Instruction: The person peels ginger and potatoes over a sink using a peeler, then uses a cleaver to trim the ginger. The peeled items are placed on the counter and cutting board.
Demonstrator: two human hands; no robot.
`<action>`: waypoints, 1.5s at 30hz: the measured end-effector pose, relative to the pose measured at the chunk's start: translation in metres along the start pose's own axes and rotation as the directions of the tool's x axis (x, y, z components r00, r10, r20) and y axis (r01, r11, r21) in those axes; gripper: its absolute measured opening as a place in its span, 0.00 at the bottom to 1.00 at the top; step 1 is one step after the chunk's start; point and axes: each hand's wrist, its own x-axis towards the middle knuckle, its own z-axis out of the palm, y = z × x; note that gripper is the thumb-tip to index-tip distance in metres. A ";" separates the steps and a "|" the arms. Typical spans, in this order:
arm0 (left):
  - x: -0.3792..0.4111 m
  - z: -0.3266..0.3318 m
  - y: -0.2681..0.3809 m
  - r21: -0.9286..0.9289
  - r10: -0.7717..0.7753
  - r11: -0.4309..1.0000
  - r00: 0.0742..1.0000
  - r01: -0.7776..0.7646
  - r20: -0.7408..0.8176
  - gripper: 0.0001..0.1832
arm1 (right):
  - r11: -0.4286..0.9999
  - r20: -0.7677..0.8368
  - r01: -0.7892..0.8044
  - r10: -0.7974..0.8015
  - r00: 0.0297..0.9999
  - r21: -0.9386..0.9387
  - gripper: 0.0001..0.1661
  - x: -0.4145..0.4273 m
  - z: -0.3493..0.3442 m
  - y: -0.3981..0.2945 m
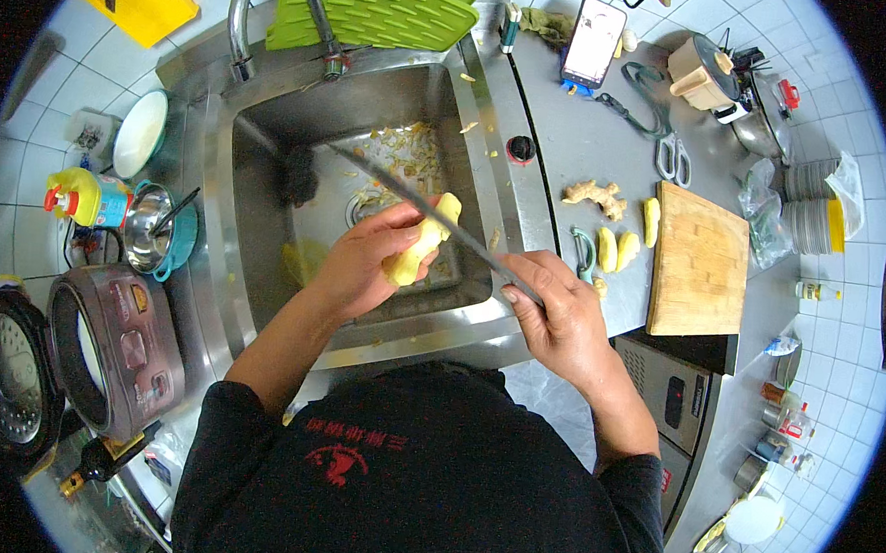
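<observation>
My left hand (372, 261) grips a peeled piece of ginger (407, 263) above the sink's near half. A long knife (395, 184), seen nearly edge-on, is held in my right hand (554, 305) by its near end. Its dark blade slants across the upper part of the ginger; I cannot tell whether it touches. Beneath both hands is the steel sink (440, 333), with ginger peelings (412, 151) scattered over its floor and near the drain (360, 208).
Right of the sink lie unpeeled ginger root (596, 197), peeled pieces (607, 249), a peeler (584, 252) and a wooden cutting board (699, 267). A phone (594, 44) stands behind them. The faucet (243, 26) rises at the back; a rice cooker (120, 350) stands open at left.
</observation>
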 end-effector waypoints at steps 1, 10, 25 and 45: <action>0.000 -0.001 0.001 -0.062 0.012 0.998 0.998 -0.008 0.061 0.23 | 0.999 0.012 0.014 -0.014 1.000 -0.035 0.22 0.000 -0.001 -0.001; 0.026 -0.013 0.022 0.331 -0.118 0.940 0.988 0.080 0.096 0.30 | 0.935 -0.053 0.256 -0.276 0.960 -0.244 0.23 -0.008 0.010 -0.005; 0.005 -0.014 -0.010 0.126 0.253 0.960 0.967 -0.248 -0.021 0.29 | 0.883 -0.136 0.235 -0.312 0.940 -0.406 0.22 -0.005 0.014 0.002; 0.006 0.006 0.026 -0.301 0.092 0.953 0.984 -0.041 0.155 0.26 | 0.860 -0.471 -0.283 0.478 0.741 0.425 0.08 -0.056 0.005 0.014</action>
